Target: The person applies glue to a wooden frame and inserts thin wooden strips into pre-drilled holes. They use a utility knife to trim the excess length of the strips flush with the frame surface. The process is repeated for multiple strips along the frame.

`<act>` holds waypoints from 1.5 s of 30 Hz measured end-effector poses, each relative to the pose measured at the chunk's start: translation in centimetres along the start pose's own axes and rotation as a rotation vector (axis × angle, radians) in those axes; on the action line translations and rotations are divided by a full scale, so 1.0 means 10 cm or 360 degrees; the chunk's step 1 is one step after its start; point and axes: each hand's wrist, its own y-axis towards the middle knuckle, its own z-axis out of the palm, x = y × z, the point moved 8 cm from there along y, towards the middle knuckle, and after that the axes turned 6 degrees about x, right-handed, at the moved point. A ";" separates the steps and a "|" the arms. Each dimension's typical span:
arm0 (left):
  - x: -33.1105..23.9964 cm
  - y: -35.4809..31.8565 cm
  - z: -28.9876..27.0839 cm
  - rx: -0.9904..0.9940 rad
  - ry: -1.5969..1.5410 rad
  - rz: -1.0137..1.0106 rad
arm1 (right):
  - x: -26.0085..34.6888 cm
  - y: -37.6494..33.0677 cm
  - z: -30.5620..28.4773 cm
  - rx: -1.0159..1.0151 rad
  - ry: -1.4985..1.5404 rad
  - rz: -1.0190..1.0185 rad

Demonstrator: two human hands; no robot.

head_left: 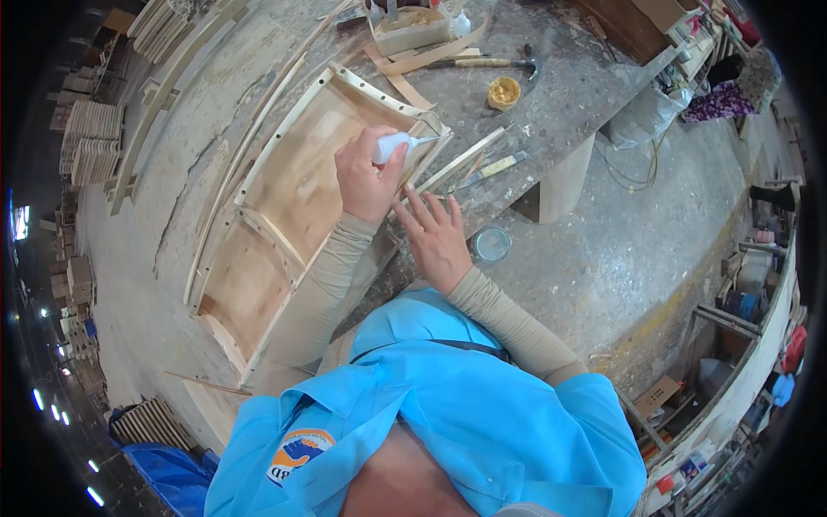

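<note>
My left hand is closed around a small white glue bottle, tilted so its thin nozzle points right at the far right corner of a curved wooden frame. The frame has a light plywood panel, a cross rib and a row of dark holes along its rim. My right hand lies with fingers spread at the frame's near right edge, fingertips by the rim. Just right of the frame are a thin wooden strip and a flat-bladed tool with a pale handle.
On the worktable sit a hammer, a cup of yellow paste and a white tub of supplies. A round glass jar stands right of my right hand. Stacked wooden slats are at far left.
</note>
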 end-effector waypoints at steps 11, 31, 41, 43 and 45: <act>0.08 -0.09 -0.07 -0.0086 -0.0065 -0.0078 | 0.04 0.00 0.05 0.0021 -0.0030 -0.0043; 0.41 -0.27 -0.01 -0.0178 -0.0744 -0.0477 | 0.03 -0.02 0.06 0.0057 -0.0025 -0.0068; 0.30 -0.18 0.01 -0.0173 -0.0435 -0.0262 | 0.04 -0.03 0.09 0.0048 -0.0037 -0.0056; 0.26 -0.17 -0.01 -0.0181 -0.0423 -0.0239 | 0.05 -0.03 0.09 0.0056 -0.0036 -0.0055; 0.24 -0.17 -0.01 -0.0177 -0.0384 -0.0207 | 0.04 -0.03 0.09 0.0064 -0.0030 -0.0053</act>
